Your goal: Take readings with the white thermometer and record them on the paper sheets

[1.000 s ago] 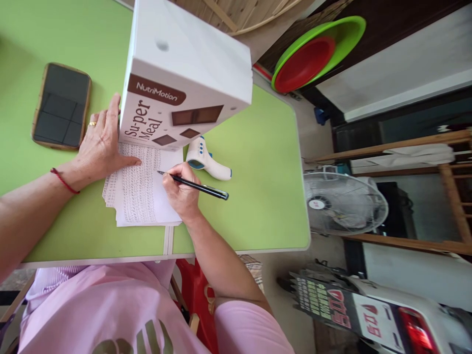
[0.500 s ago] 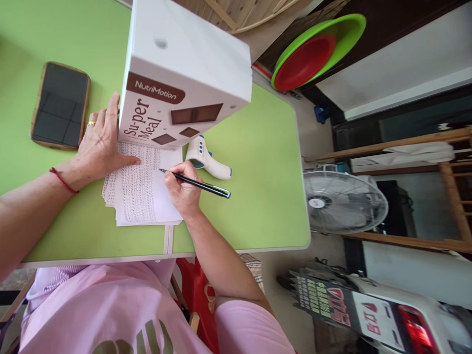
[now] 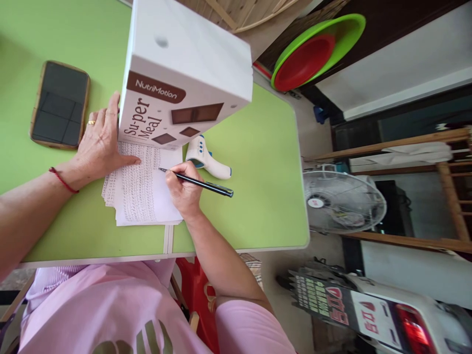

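Note:
A black pen (image 3: 208,185) is gripped in my right hand (image 3: 184,191), its tip at the handwritten lines on a stack of paper (image 3: 147,191). My left hand (image 3: 99,142) lies with fingers spread, the thumb resting on the top sheet and the other fingers on the table along the left side of a white box (image 3: 191,59). The box is printed "NutriMotion Su-per Meal" and stands at the far end of the paper, covering its top part. Right of the box lies a white thermometer gun (image 3: 210,160) with blue buttons.
On the green table (image 3: 265,196), a phone (image 3: 60,104) in a brown-edged case lies left of my left hand. Beyond the table's right edge are a floor fan (image 3: 342,202), a green basin (image 3: 348,34) with a red basin (image 3: 306,59), and a vehicle (image 3: 372,309) with a red tail light.
The pen's back end has tilted slightly outward to the right while its tip stays at almost the same spot. My left hand, the box and the paper have not visibly moved.

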A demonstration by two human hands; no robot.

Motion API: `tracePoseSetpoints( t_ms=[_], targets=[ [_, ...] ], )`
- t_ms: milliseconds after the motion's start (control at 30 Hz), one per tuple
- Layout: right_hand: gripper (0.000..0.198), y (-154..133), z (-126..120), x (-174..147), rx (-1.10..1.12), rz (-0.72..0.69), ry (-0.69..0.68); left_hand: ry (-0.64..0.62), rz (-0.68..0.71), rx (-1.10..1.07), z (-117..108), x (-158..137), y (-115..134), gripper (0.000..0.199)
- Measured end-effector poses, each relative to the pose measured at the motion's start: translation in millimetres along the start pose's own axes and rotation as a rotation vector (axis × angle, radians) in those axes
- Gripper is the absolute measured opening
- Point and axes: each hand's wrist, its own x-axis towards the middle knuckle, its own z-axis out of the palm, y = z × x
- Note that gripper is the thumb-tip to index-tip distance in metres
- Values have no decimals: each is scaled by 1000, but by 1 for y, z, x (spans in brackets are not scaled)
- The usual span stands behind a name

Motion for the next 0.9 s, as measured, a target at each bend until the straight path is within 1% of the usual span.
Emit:
tracePoseSetpoints(
  t_ms=[133, 333, 433, 533, 600, 667, 700, 767, 800, 900],
  targets=[
    [16, -2, 0, 1, 1, 7, -13, 11, -14, -10, 2, 0, 0, 123],
    [20, -2, -1, 1, -65, 133, -79, 13, 23, -24, 2, 1, -5, 123],
    [21, -1, -1, 0, -64, 146, -61, -2, 32, -39, -2, 1, -2, 119],
    [16, 0, -5, 1, -51, 89, 2, -34, 40, -45, -8, 1, 4, 102],
    [8, 1, -11, 4, -71, 15, 42, -53, 63, -54, -12, 2, 8, 91],
    [2, 1, -20, 9, -138, -91, 56, -61, 76, -63, -15, 3, 10, 86],
    [7, 1, -25, 12, -187, -147, 49, -61, 69, -66, -16, 4, 10, 88],
    [15, 1, -34, 15, -300, -233, -5, -61, 35, -66, -16, 5, 10, 95],
    [19, 0, -37, 16, -362, -250, -52, -61, 17, -66, -16, 6, 9, 100],
    [26, -4, -40, 13, -514, -241, -235, -52, 7, -78, -16, 8, 6, 107]
  ],
)
